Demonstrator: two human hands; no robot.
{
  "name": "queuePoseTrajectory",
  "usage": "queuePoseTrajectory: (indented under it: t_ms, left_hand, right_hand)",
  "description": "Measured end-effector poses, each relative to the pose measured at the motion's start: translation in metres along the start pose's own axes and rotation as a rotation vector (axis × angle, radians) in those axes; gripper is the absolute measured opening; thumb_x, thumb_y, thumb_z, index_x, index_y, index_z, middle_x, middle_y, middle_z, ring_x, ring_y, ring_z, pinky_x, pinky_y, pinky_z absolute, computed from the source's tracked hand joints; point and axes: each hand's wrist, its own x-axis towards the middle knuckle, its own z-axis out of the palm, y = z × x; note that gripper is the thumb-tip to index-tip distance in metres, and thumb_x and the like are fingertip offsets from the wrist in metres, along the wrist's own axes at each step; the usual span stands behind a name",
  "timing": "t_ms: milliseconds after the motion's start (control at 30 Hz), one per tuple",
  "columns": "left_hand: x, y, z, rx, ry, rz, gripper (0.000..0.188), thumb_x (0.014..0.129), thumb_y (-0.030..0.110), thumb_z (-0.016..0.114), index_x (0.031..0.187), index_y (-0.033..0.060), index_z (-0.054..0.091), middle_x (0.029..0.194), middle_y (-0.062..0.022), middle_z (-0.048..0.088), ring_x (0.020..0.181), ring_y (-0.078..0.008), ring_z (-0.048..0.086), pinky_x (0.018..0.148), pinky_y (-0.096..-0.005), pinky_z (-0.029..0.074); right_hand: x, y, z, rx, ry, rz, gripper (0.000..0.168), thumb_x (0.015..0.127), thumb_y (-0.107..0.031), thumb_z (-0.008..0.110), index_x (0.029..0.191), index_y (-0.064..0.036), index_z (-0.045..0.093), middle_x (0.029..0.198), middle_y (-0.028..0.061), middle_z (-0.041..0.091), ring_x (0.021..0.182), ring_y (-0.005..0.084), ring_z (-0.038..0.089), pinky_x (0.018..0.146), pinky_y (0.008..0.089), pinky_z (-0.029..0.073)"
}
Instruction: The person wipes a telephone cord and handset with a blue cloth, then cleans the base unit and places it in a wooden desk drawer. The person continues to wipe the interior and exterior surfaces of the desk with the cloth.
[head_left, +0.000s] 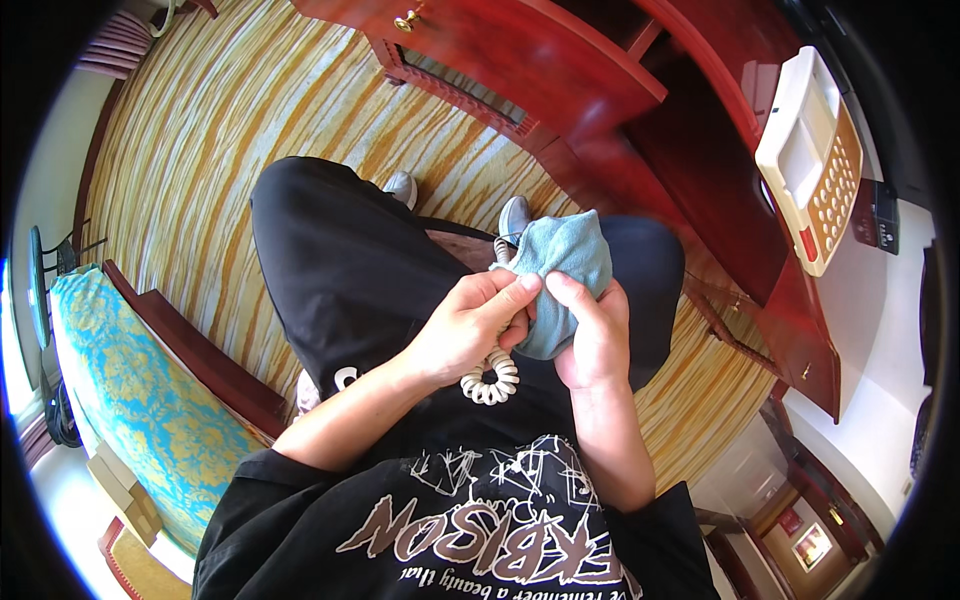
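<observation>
A pale blue-green cloth (566, 244) is bunched between my two hands above my lap. My right hand (600, 330) grips its near side, thumb pressed on top. My left hand (480, 311) is closed around a cream coiled telephone cord (489, 386), with the thumb tip against the cloth's edge. One loop of the cord hangs below my left fingers, and another short stretch shows at the cloth's left side. Whatever the cloth may wrap is hidden. To the right, a cream telephone base (814, 161) rests on the desk, its handset cradle bare.
A dark red wooden desk (585, 82) with brass knobs curves along the front and right. Striped carpet (225, 112) covers the floor. At left stands a bed or seat with a blue-and-yellow floral cover (142, 390). A dark card or booklet (876, 217) lies beside the telephone base.
</observation>
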Motion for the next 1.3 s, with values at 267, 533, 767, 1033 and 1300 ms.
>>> queuePoseTrajectory:
  t_ms: [267, 533, 767, 1033, 1300]
  left_hand:
    - [0.004, -0.002, 0.001, -0.315, -0.131, -0.136, 0.037, 0.102, 0.035, 0.054, 0.080, 0.0051, 0.055, 0.054, -0.0049, 0.046, 0.042, -0.0149, 0.040, 0.042, -0.0276, 0.034]
    - [-0.018, -0.013, -0.017, -0.422, -0.226, -0.153, 0.042, 0.101, 0.036, 0.055, 0.075, 0.0029, 0.054, 0.053, -0.0056, 0.046, 0.041, -0.0160, 0.041, 0.041, -0.0297, 0.032]
    - [-0.007, 0.011, -0.014, -0.261, -0.208, -0.116, 0.044, 0.103, 0.035, 0.053, 0.076, 0.0006, 0.057, 0.052, -0.0052, 0.046, 0.042, -0.0155, 0.043, 0.043, -0.0285, 0.035]
    - [-0.008, 0.018, 0.004, -0.084, -0.007, -0.184, 0.036, 0.103, 0.026, 0.053, 0.076, 0.0024, 0.057, 0.053, -0.0026, 0.046, 0.041, -0.0112, 0.040, 0.041, -0.0252, 0.033]
    - [-0.002, 0.008, -0.002, -0.024, 0.004, -0.171, 0.038, 0.103, 0.027, 0.054, 0.073, 0.0046, 0.055, 0.053, -0.0006, 0.045, 0.042, -0.0093, 0.040, 0.041, -0.0243, 0.033]
  right_hand:
    - [0.005, -0.003, -0.013, 0.118, 0.086, -0.055, 0.026, 0.092, -0.009, 0.065, 0.115, 0.003, 0.064, 0.105, 0.0098, 0.070, 0.092, 0.0189, 0.069, 0.085, 0.0347, 0.056]
    - [0.025, -0.055, -0.056, 0.238, 0.135, -0.164, 0.040, 0.092, -0.016, 0.061, 0.130, -0.003, 0.059, 0.120, 0.0115, 0.066, 0.114, 0.0257, 0.065, 0.099, 0.0444, 0.053]
    - [-0.019, -0.027, -0.023, 0.128, -0.125, 0.125, 0.043, 0.092, -0.011, 0.063, 0.131, 0.004, 0.056, 0.119, 0.0154, 0.068, 0.105, 0.0239, 0.069, 0.095, 0.0385, 0.055]
    - [-0.015, -0.010, -0.004, 0.025, -0.065, 0.127, 0.028, 0.091, -0.002, 0.071, 0.117, 0.002, 0.060, 0.105, 0.0103, 0.071, 0.090, 0.0164, 0.071, 0.078, 0.0290, 0.057]
    - [-0.002, 0.005, -0.005, 0.134, 0.082, 0.104, 0.027, 0.092, -0.001, 0.067, 0.118, 0.002, 0.061, 0.106, 0.0116, 0.071, 0.090, 0.0181, 0.070, 0.080, 0.0318, 0.057]
